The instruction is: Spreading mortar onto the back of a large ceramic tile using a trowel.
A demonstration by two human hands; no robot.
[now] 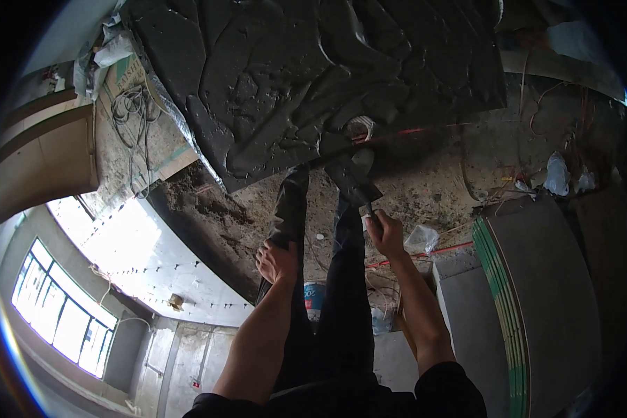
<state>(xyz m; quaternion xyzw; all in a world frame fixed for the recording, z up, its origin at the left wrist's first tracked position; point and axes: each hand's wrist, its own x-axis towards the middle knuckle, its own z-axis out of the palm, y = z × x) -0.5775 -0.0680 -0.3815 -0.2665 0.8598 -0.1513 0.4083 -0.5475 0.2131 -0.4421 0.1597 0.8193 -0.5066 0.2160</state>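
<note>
My right hand (385, 235) is closed round the handle of a trowel (353, 180). The trowel's flat blade is coated in dark paste and lies at the near edge of a large panel (272, 90). Thick, wet-looking dark grey paste covers this panel in ridges and swirls. Close to the blade, a round opening with a pale ribbed rim (359, 127) shows at the panel's edge. My left hand (279, 262) lies on my left leg near the knee, its fingers spread over the dark trouser cloth, and holds nothing that I can see.
Stacked boards with green edges (501, 306) stand at the right. A coiled cable (134, 115) lies on cardboard at the left, beside a curved brown sheet (49, 157). Rubble and plastic bags (557, 174) litter the floor. A blue-labelled bucket (314, 298) stands between my legs.
</note>
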